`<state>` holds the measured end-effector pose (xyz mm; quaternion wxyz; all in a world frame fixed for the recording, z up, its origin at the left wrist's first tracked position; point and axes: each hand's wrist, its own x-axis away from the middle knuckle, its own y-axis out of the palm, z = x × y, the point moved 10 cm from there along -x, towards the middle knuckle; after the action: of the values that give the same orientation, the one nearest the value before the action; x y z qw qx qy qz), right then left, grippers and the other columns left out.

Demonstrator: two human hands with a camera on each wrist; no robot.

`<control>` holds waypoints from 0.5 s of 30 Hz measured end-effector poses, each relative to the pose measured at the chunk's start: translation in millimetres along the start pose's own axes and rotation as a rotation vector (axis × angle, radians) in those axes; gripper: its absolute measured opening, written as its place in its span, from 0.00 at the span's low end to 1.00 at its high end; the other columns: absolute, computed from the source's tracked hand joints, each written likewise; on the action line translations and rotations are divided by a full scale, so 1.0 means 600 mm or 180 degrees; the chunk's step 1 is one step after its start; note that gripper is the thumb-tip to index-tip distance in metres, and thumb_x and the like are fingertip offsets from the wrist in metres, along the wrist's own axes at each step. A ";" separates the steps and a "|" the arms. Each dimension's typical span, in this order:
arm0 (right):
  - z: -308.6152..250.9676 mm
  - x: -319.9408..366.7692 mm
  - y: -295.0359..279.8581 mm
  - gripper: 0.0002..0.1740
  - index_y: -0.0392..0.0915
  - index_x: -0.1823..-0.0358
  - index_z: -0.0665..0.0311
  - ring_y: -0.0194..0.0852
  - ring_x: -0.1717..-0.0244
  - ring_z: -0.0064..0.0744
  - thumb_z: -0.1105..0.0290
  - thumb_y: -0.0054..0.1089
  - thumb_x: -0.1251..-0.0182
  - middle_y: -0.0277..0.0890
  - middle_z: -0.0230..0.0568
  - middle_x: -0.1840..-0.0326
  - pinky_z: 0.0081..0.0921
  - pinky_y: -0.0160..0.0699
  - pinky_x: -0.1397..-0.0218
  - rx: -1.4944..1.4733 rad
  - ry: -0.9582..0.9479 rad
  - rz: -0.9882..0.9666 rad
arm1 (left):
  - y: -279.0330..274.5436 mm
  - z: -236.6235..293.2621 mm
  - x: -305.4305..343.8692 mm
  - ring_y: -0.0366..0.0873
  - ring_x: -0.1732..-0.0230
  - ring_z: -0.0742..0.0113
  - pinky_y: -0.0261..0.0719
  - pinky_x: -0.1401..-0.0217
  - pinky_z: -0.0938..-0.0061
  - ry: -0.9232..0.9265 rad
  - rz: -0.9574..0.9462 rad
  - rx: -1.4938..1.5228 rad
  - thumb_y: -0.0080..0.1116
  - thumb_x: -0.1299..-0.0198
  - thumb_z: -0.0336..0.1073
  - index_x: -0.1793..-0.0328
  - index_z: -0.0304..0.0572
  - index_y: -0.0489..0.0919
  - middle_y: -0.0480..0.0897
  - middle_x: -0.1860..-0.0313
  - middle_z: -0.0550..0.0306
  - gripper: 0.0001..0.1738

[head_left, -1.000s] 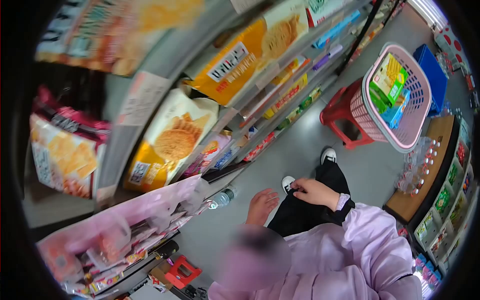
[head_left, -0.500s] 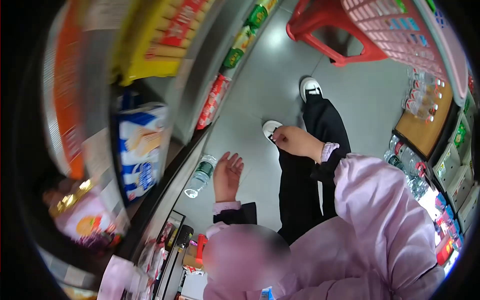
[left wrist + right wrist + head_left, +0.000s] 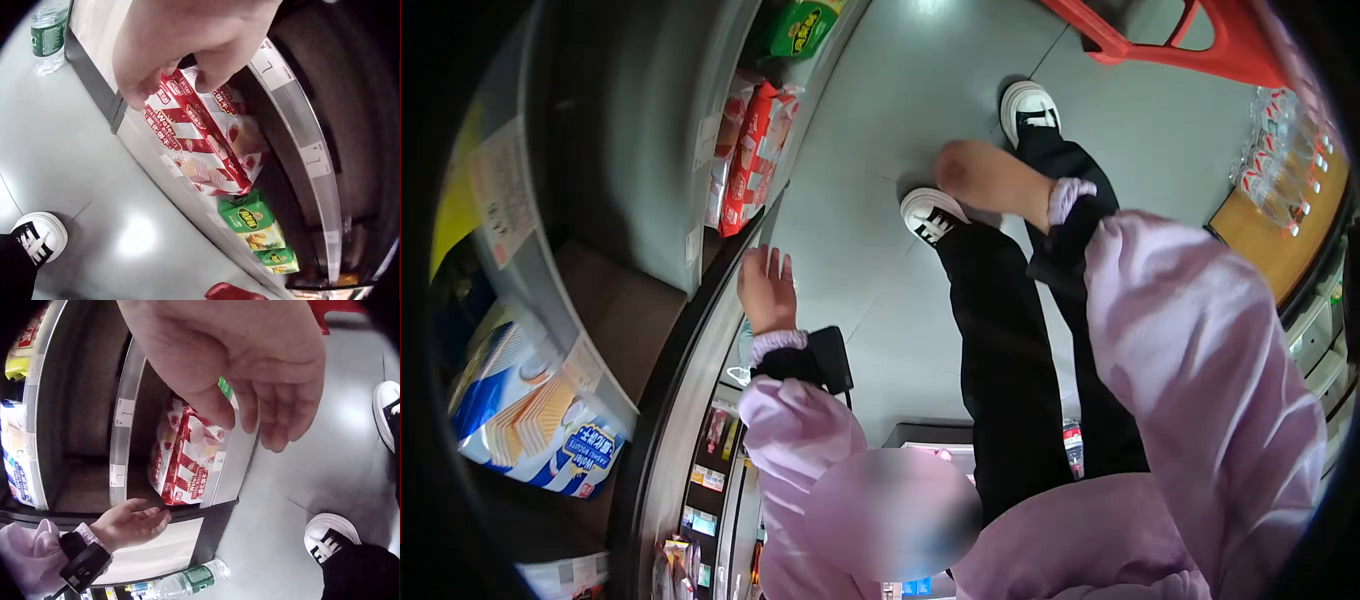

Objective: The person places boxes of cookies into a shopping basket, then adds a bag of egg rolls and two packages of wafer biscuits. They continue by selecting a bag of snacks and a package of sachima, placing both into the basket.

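Note:
Red-and-white packs of wafer biscuits [image 3: 760, 150] lie on the bottom shelf, with their printed ends showing in the left wrist view. My left hand [image 3: 768, 290] is close to the near end of these packs, its fingers relaxed and apart. In the right wrist view that left hand [image 3: 131, 525] has its palm turned up and nothing in it. My right hand [image 3: 995, 180] hangs over the floor by the shoes, its fingers loosely bent around nothing. Seen from its wrist camera, the right hand [image 3: 250, 369] overlaps the view of the shelf.
Green packs [image 3: 253, 219] lie farther along the bottom shelf. A blue-and-white wafer pack [image 3: 550, 420] sits on a higher shelf. A clear bottle [image 3: 200, 578] is at the shelf's base. A red stool [image 3: 1180, 40] and several bottles [image 3: 1275, 160] are at the right.
The person's view has turned down and closer to the lower shelves. The left hand has moved left toward the red wafer packs. The right hand still hangs with nothing in it.

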<state>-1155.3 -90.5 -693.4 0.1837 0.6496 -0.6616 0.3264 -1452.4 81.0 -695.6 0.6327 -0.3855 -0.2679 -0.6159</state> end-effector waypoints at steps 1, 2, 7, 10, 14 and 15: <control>0.003 -0.014 0.000 0.15 0.76 0.62 0.66 0.73 0.56 0.50 0.66 0.55 0.50 0.75 0.51 0.59 0.36 0.72 0.53 -0.0110 0.0040 0.0128 | -0.002 0.008 -0.009 0.65 0.45 0.59 0.67 0.44 0.63 0.0125 0.0102 -0.0071 0.56 0.44 0.38 0.36 0.39 0.59 0.67 0.43 0.52 0.31; 0.004 -0.031 -0.001 0.17 0.75 0.60 0.66 0.73 0.55 0.50 0.66 0.55 0.50 0.75 0.51 0.57 0.36 0.72 0.52 -0.0208 0.0071 0.0262 | -0.001 0.017 -0.018 0.64 0.44 0.59 0.66 0.44 0.63 0.0259 0.0199 -0.0130 0.56 0.44 0.38 0.35 0.39 0.57 0.66 0.43 0.51 0.33; -0.057 -0.122 -0.001 0.21 0.70 0.51 0.67 0.74 0.58 0.42 0.64 0.57 0.45 0.72 0.47 0.54 0.30 0.72 0.54 -0.0496 -0.0180 0.0619 | 0.020 0.058 -0.044 0.56 0.35 0.58 0.63 0.39 0.65 0.1074 0.0639 -0.1109 0.56 0.43 0.39 0.30 0.36 0.47 0.60 0.35 0.44 0.41; -0.113 -0.165 0.001 0.27 0.66 0.45 0.66 0.70 0.49 0.46 0.64 0.59 0.45 0.68 0.49 0.46 0.33 0.70 0.48 -0.0626 -0.0535 0.0836 | 0.029 0.088 -0.071 0.62 0.39 0.58 0.61 0.38 0.71 0.1922 0.0495 -0.1319 0.56 0.43 0.38 0.33 0.27 0.50 0.63 0.37 0.42 0.38; -0.201 -0.193 -0.008 0.29 0.64 0.42 0.66 0.65 0.43 0.49 0.67 0.59 0.47 0.65 0.50 0.41 0.37 0.67 0.43 -0.0078 -0.1683 0.1901 | 0.033 0.123 -0.080 0.68 0.44 0.59 0.64 0.41 0.73 0.2149 0.0803 -0.1606 0.55 0.43 0.35 0.38 0.27 0.59 0.68 0.41 0.45 0.30; -0.216 -0.199 -0.009 0.30 0.64 0.42 0.66 0.64 0.41 0.50 0.69 0.59 0.48 0.65 0.51 0.41 0.38 0.67 0.42 0.0038 -0.1939 0.2220 | 0.029 0.122 -0.090 0.69 0.45 0.60 0.64 0.41 0.72 0.2094 0.0740 -0.1513 0.55 0.43 0.34 0.39 0.27 0.61 0.69 0.41 0.45 0.28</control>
<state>-1162.9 85.2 -678.6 -0.1436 0.4556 -0.8626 0.1667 -1430.6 170.8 -701.6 0.6432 -0.3312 0.1431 -0.6754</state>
